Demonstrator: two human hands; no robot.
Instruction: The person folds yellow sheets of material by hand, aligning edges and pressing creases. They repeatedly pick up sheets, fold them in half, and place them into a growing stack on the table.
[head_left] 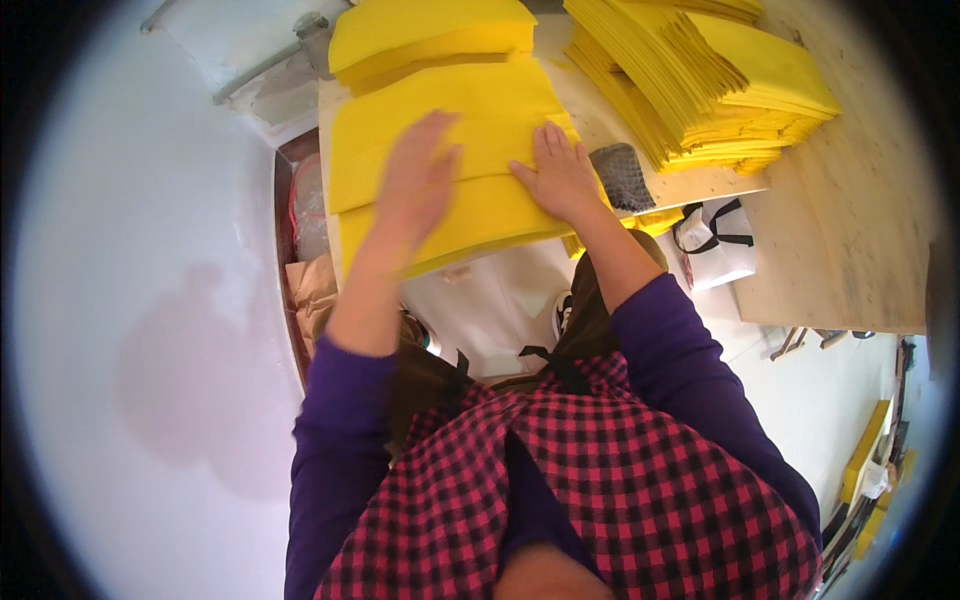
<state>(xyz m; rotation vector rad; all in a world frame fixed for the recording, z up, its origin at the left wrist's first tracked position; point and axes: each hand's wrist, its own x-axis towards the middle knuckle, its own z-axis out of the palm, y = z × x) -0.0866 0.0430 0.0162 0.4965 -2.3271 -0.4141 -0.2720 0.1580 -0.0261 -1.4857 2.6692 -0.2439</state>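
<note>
Folded yellow cloth-like sheets lie in a flat layered pile at the near edge of the table. My right hand rests flat on the pile's right side, with fingers stretched out and thumb apart. Over the left side is my left hand, blurred by motion, its fingers extended and nothing visible in its grasp. Whether it touches the sheet I cannot tell. Just beyond lies another yellow folded stack. A grey textured pad sits beside my right hand.
A tall stack of yellow sheets stands at the far right of the table. Below the table edge on the right hangs a white bag with black handles. Brown paper lies low at the left, by the white wall.
</note>
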